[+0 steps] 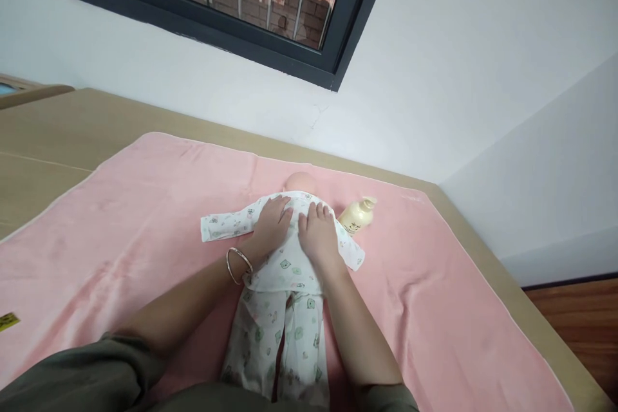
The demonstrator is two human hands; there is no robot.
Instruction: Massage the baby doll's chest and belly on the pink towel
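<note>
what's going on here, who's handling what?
A person has both hands on a doll in a white patterned top and trousers. The left hand, with a bracelet at its wrist, and the right hand lie side by side on the upper part of the top. The doll is stretched out on a pink blanket, head away from the person. A pale yellow bottle is by its sleeve on the right.

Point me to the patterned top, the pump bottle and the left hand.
Patterned top (290, 259): head view, on its middle.
Pump bottle (356, 215): head view, on its body.
Left hand (273, 223): head view, on its back.
</note>
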